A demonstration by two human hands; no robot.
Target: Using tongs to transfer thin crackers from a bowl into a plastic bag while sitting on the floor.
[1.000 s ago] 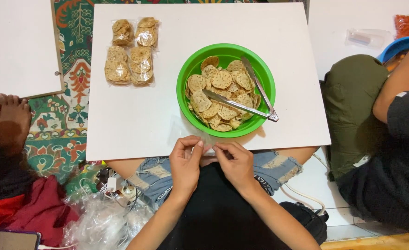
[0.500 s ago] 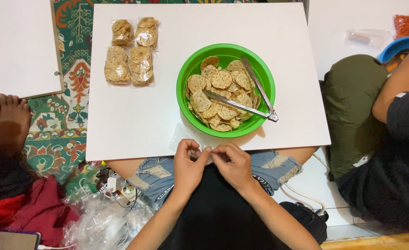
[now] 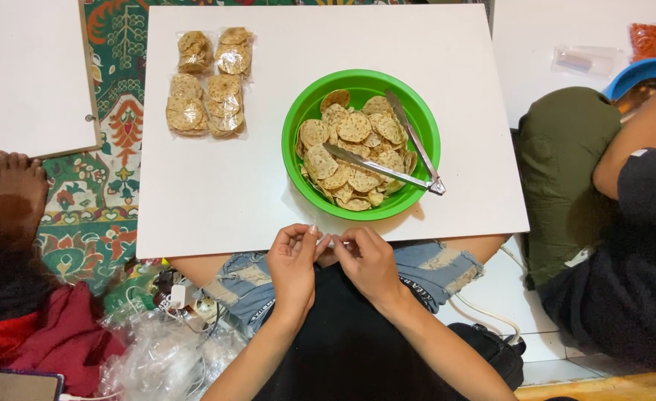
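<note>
— What are we holding?
— We are pinching a thin clear plastic bag [image 3: 326, 243] at the white table's [image 3: 209, 200] near edge, left hand [image 3: 292, 266] and right hand [image 3: 367, 261] fingertips closing on it.
— It is looking see-through, near the green bowl [image 3: 363, 85].

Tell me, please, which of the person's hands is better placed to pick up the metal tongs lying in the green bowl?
Probably the right hand. The tongs have their joined end over the bowl's right rim, on that hand's side. The left hand would have to cross over. Both hands' fingers meet at the table edge.
</note>
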